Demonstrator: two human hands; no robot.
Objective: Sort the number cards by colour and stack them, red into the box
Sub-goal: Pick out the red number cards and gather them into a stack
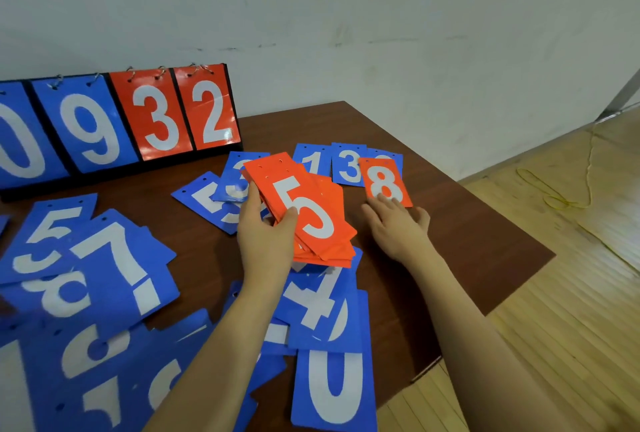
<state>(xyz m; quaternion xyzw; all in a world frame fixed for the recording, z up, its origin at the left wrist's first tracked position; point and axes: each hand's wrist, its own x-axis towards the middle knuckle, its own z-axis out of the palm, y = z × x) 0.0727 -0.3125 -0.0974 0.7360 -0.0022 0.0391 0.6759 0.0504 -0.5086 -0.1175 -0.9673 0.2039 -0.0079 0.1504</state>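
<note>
Midway: left hand [266,237] grasping red stack [311,220]; right hand [398,220], fingers flat, touching red 8 [384,182] at one o'clock. Blue cards [104,279] unsorted, no box seen.

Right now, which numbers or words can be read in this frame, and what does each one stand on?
"0", "9": blue flaps of the scoreboard.
"3", "2": its red flaps.
"5": top of the red stack that the left hand grips.
"8": red card under the right hand fingertips.
"1", "3": blue cards behind it.
"5", "7", "4", "0": loose blue cards nearer the camera.
Other cards are overlapped, unreadable. No words.
</note>
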